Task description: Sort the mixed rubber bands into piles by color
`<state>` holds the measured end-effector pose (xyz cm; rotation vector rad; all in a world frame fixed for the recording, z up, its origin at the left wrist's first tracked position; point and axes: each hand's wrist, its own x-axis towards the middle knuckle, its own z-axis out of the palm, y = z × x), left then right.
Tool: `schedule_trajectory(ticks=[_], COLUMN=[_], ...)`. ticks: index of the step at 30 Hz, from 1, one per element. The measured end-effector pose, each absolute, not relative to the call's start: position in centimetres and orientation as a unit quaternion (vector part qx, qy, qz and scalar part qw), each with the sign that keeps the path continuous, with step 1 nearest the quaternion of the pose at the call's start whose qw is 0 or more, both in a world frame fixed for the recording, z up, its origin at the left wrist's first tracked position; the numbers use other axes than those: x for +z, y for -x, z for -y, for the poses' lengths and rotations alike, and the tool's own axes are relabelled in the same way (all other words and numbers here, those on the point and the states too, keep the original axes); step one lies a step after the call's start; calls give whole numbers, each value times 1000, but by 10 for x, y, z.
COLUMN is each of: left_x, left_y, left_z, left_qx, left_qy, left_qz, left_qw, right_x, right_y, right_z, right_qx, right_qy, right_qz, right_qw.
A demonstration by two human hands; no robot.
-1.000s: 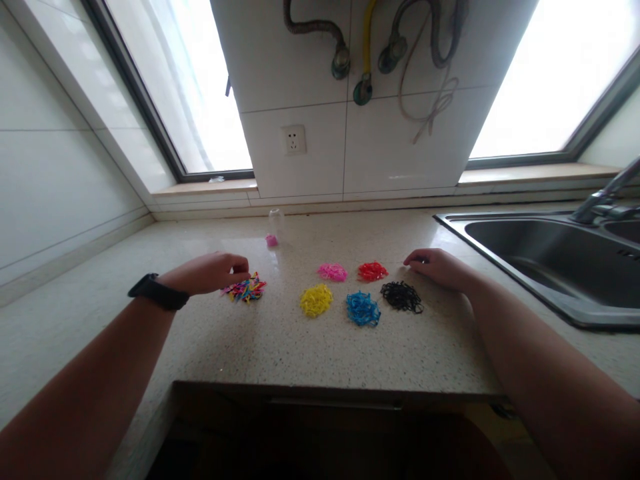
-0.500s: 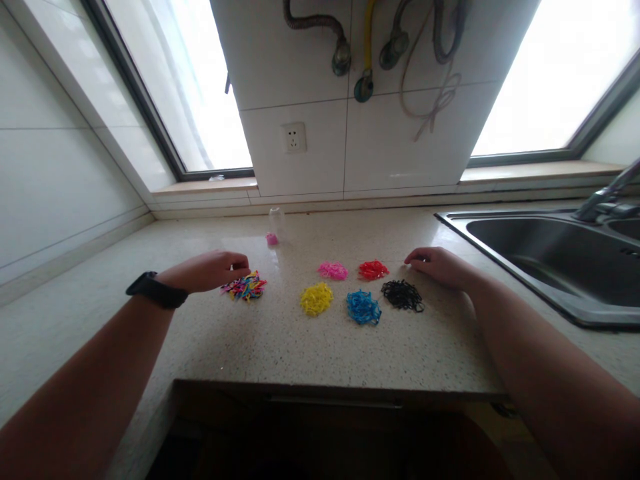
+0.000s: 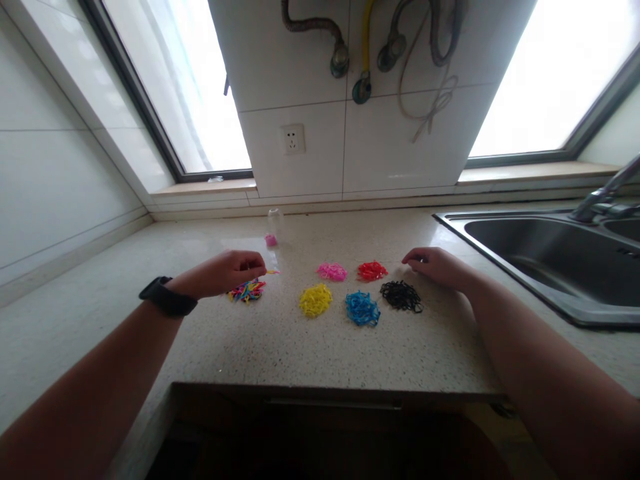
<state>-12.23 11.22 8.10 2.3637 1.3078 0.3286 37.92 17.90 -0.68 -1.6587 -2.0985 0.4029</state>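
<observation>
The left hand [image 3: 227, 273], with a black watch [image 3: 167, 297] on its wrist, hovers just above the mixed pile [image 3: 247, 291]. This pile is a small, loose tangle of thin elastic bands in pink, yellow, blue, red and dark colours. It lies left of the tabletop's middle, well back from the front edge. The left grip is pressed together, thumb against fingertips, pinching one yellow band [image 3: 273, 271]. Only a thin sliver of the band shows, pointing right from the fingertips; it is too small to make out further.

To the right of the mixed pile lie five single-colour heaps of the same bands, near one another but apart. The pink heap [image 3: 331, 271] and red heap [image 3: 372, 271] form the back row. The yellow heap [image 3: 315, 300], blue heap [image 3: 363, 309] and black heap [image 3: 401, 296] lie nearer the front edge.

The right hand [image 3: 439, 267] rests knuckles-up on the tabletop [image 3: 320, 353], just right of the red heap and behind the black one. Its fingers are curled down, and whether its grip holds anything cannot be told.

Toward the back edge stands a small clear bottle [image 3: 273, 230] with something pink at its base. A steel sink [image 3: 505, 257] is set into the right end of the tabletop. A white wall socket [image 3: 293, 139] sits on the tiles behind.
</observation>
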Motion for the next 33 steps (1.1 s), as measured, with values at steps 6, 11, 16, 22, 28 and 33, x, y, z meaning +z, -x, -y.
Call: schedule_trajectory(ticks=[6, 11, 16, 22, 28, 33], left_x=[74, 65, 54, 46, 43, 43], left_y=[85, 60, 39, 25, 20, 18], left_z=[-98, -85, -75, -71, -69, -69], left_qx=[150, 162, 192, 237, 241, 242], left_qy=[-838, -844, -830, -816, -815, -814], left_qz=[-406, -377, -377, -389, -391, -390], left_qw=[333, 346, 363, 356, 354, 357], right_x=[-3, 13, 32, 45, 40, 35], right_y=[-368, -343, -296, -249, -237, -235], right_z=[-170, -150, -116, -85, -85, -88], right_qx=[174, 149, 197, 213, 254, 255], right_qy=[564, 521, 431, 310, 289, 262], right_qz=[763, 783, 818, 873, 864, 867], right_qw=[265, 307, 326, 312, 325, 339])
